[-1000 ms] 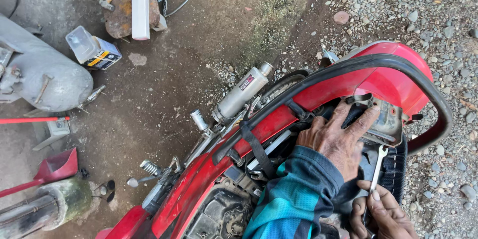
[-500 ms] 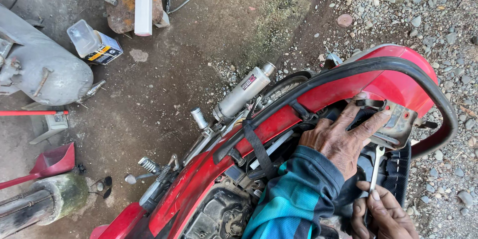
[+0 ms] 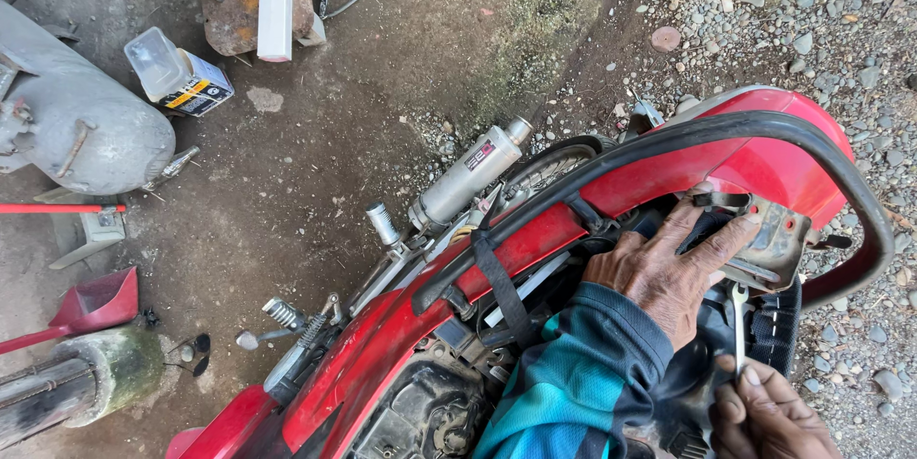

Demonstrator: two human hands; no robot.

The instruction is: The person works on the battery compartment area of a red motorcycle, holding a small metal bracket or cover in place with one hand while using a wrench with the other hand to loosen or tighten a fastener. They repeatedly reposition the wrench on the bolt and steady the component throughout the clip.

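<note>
Lower right: one left hand [image 3: 669, 273], fingers spread, is pressing one metal bracket [image 3: 776, 247]; one right hand [image 3: 769, 416] is pinching one wrench [image 3: 738, 320] on one red motorcycle [image 3: 535, 244].

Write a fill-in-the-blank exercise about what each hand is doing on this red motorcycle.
1. The left hand presses flat on a grey metal bracket under the motorcycle's red ____ fairing.
2. The right hand holds a slim silver ____ upright.
3. The curved black grab rail runs ____ the left hand in the picture.
4. The silver cylindrical exhaust muffler lies over the ____ ground.

Missing words: tail; wrench; above; dirt
</note>
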